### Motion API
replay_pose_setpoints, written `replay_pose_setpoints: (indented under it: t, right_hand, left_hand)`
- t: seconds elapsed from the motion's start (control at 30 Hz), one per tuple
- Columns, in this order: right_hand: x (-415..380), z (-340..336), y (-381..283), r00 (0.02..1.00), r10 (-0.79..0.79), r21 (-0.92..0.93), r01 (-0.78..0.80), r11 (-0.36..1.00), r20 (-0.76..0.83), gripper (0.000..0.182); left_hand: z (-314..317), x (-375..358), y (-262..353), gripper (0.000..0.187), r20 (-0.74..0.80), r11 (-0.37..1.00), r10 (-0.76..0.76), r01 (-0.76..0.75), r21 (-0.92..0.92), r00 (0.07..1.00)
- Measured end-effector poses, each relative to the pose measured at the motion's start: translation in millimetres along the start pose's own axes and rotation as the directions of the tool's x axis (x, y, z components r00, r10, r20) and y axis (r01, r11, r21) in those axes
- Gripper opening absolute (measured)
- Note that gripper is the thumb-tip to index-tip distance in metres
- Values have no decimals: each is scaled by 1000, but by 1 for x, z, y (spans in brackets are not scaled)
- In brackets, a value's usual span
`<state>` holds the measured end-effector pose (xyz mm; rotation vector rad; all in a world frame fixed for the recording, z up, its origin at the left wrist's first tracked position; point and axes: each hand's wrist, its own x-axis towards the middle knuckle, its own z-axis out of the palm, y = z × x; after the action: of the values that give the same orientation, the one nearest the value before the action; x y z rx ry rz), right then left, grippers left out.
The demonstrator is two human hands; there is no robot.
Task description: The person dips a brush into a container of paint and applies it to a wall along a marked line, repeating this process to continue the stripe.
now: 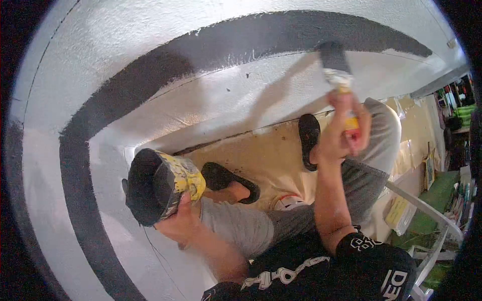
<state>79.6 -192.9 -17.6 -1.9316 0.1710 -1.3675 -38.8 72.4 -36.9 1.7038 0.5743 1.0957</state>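
My right hand [339, 131] is wrapped round the handle of a paintbrush [335, 62], which has a yellow and red handle and bristles dark with paint. Its bristle tip overlaps the lower edge of a dark grey painted stripe [211, 45] on the white wall [125, 37]. Low at the left, my left hand [182, 223] grips a paint bucket [191, 175] by its side. Yellow paint smears cover the bucket's outside, and dark paint coats its inside. The bucket is tilted, with its mouth turned toward the wall.
Brown covering [281, 150] lies on the floor along the wall's foot, under my feet in black slippers [309, 135]. A white metal frame [422, 205] stands at my right. Beyond it are a green surface [437, 193] and shelves of assorted items [459, 115].
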Motion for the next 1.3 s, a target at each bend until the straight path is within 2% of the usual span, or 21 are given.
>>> replay_pose_setpoints:
  t: [0.07, 0.13, 0.23, 0.3, 0.37, 0.47, 0.53, 0.57, 0.63, 0.67, 0.7, 0.73, 0.8, 0.87, 0.93, 1.0, 1.03, 1.1, 1.13, 1.2, 1.3]
  right_hand:
    - [-14, 6, -32, 984, 76, 67, -87, 994, 163, 17]
    - [-29, 22, -33, 991, -84, 286, 53, 957, 100, 21]
    - [-44, 26, -47, 987, -122, 401, 69, 914, 108, 24]
    - [-39, 23, -44, 970, -198, 399, 127, 908, 144, 23]
    - [-34, 19, -32, 946, -270, 402, 181, 897, 178, 23]
    - [-21, 11, -7, 968, -183, 262, 134, 956, 173, 21]
    - [-9, 1, -5, 988, -44, 97, 30, 995, 146, 13]
    - [-4, -5, 0, 989, -42, 96, 28, 995, 144, 13]
    - [4, -15, 12, 998, 30, -105, -24, 994, 62, 15]
    - [8, -15, 15, 998, 31, -104, -24, 994, 59, 15]
    - [11, -12, 19, 985, 169, 157, -160, 975, -45, 17]
    - [14, -10, 21, 941, 321, 418, -250, 873, -108, 20]
    - [15, -7, 18, 944, 302, 383, -232, 894, -133, 19]
    - [3, -2, 10, 962, 272, 229, -257, 939, -37, 21]
    - [-2, -5, -12, 994, 40, 47, -44, 998, 97, 18]
    - [-21, 10, -24, 988, 34, 227, -69, 971, 153, 20]
    - [-30, 16, -30, 987, 38, 226, -72, 972, 154, 20]
    - [-41, 23, -36, 989, -86, 381, 33, 924, 123, 25]
    - [-39, 21, -38, 989, -83, 380, 31, 924, 122, 25]
    - [-32, 16, -42, 969, -176, 390, 96, 916, 175, 26]
    - [-30, 11, -11, 981, -152, 258, 118, 959, 117, 28]
  left_hand:
    - [3, -2, 8, 85, -1, 1000, -15, 15, -9, 1000]
    - [4, -1, 7, 84, -8, 999, -32, 32, -15, 999]
    - [4, 2, -2, 84, 9, 998, 57, -57, -15, 998]
    - [10, -3, 7, 70, -69, 992, -100, 94, -79, 993]
    - [10, 1, 5, 69, -28, 993, -43, 40, -110, 999]
    - [10, 3, 0, 68, 12, 983, 19, -17, -181, 1000]
    - [10, 7, -8, 67, 26, 975, 36, -29, -220, 999]
    - [7, 9, -13, 66, 47, 973, 69, -57, -225, 997]
    - [8, 9, -11, 66, 71, 970, 107, -88, -229, 992]
    - [14, 6, -2, 77, 50, 980, 59, -48, -193, 997]
    - [18, 5, 2, 89, 28, 987, 10, -5, -159, 1000]
    - [17, 5, 0, 89, 29, 986, 10, -6, -164, 1000]
    - [14, 3, -4, 84, 19, 983, -29, 32, -179, 999]
    - [18, 4, 1, 82, 36, 984, -28, 34, -177, 999]
    - [21, 0, 13, 79, 51, 985, -21, 29, -171, 998]
    - [23, -5, 21, 69, 52, 985, -89, 96, -145, 995]
    - [24, -6, 21, 69, 54, 985, -88, 95, -143, 995]
    - [24, -9, 20, 68, -41, 971, -228, 224, -88, 973]
    - [23, -8, 16, 68, -40, 971, -227, 223, -85, 973]
    - [18, -4, 3, 69, 36, 969, -52, 59, -241, 998]
    - [11, -3, 0, 71, 26, 984, -86, 89, -158, 996]
